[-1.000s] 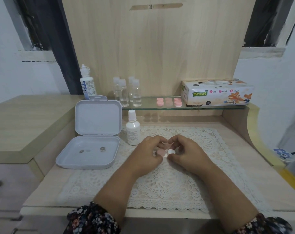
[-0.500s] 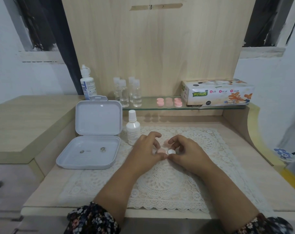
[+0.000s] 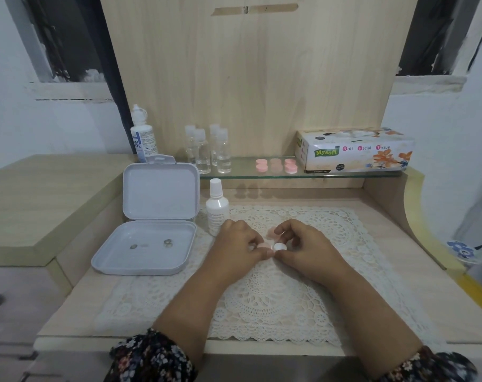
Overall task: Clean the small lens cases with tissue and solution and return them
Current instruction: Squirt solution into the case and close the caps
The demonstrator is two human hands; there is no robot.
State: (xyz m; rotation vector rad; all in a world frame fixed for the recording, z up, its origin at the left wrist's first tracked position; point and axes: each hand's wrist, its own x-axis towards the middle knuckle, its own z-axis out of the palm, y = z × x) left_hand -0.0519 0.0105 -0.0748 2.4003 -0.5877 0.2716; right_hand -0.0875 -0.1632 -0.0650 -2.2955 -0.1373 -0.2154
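While left hand (image 3: pixel 238 244) pinches pink lens case (image 3: pixel 263 245) and right hand (image 3: pixel 303 244) pinches its white cap (image 3: pixel 280 247) over lace mat (image 3: pixel 261 299), we judge case light, rigid, slippery; we grip rims.

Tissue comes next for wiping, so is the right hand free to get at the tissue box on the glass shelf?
Probably not yet: the right hand pinches the white cap. Otherwise nothing stands between it and the tissue box on the glass shelf.
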